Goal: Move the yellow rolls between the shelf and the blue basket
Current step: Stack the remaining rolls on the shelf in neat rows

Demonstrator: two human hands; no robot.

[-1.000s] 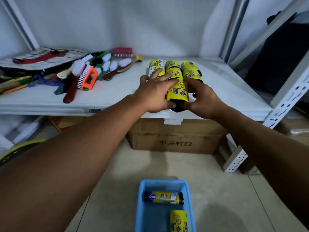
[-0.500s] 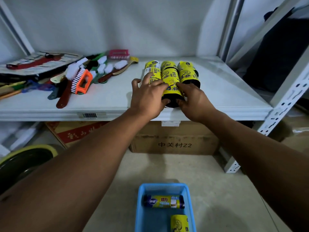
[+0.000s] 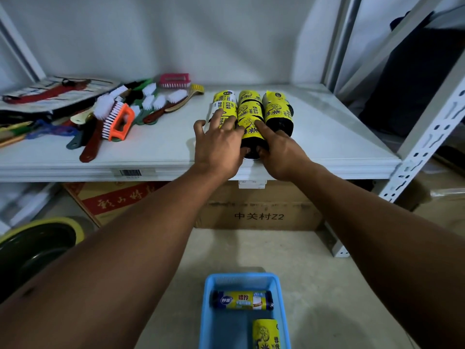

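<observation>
Several yellow rolls [image 3: 278,113] lie in three rows on the white shelf [image 3: 327,137]. The front roll of the middle row [image 3: 249,127] lies near the shelf's front edge between my hands. My left hand [image 3: 219,147] rests on the left row with fingers spread, its thumb against that front roll. My right hand [image 3: 279,149] pinches the same roll, index finger along its top and thumb at its black end. On the floor below stands the blue basket [image 3: 208,311], with one yellow roll lying crosswise [image 3: 241,300] and another [image 3: 266,333] at its near right.
A pile of scrubbing brushes [image 3: 118,117] covers the shelf's left half. Cardboard boxes [image 3: 259,215] sit under the shelf. A perforated white upright [image 3: 422,152] stands at the right. A dark round basin [image 3: 37,245] sits at the lower left.
Both hands carried the front roll away from me, from the shelf's edge onto the shelf behind it, closing up to the middle row. My left fingers have spread over the left row.
</observation>
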